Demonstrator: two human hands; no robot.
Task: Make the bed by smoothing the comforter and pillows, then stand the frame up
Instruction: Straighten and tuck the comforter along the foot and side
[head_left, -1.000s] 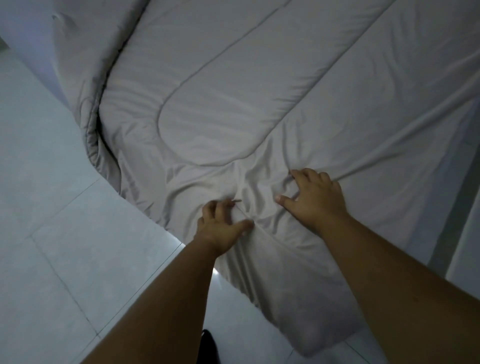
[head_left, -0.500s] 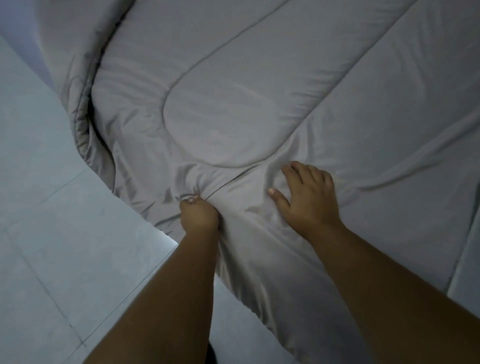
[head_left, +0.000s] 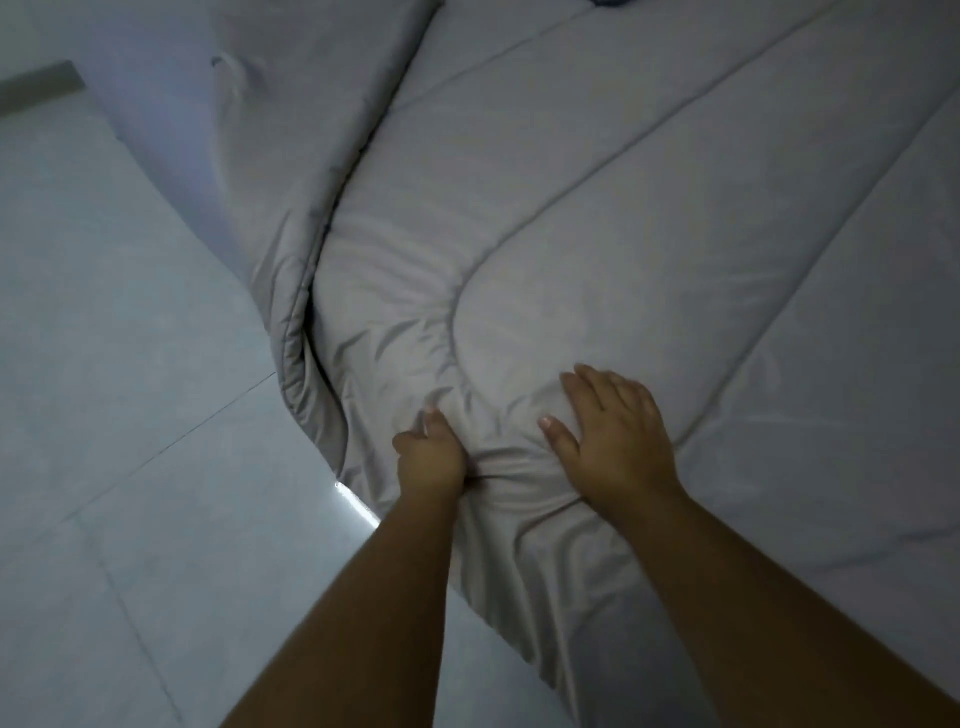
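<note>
Forearms are reaching in from the near edge, and I'm watching the left hand (head_left: 431, 457), which is now fisted tight on a bunch of the comforter (head_left: 649, 218) it was only pinching a second ago. The right hand (head_left: 613, 431) is lying flat beside it, fingers spread narrow, still pressing the fabric down. I'm judging this as a tug to straighten the near corner. Further out, the grey quilted comforter is lying across the bed, creased around my grip, smoother beyond, its left edge folding down toward the tiled floor (head_left: 130, 364).
</note>
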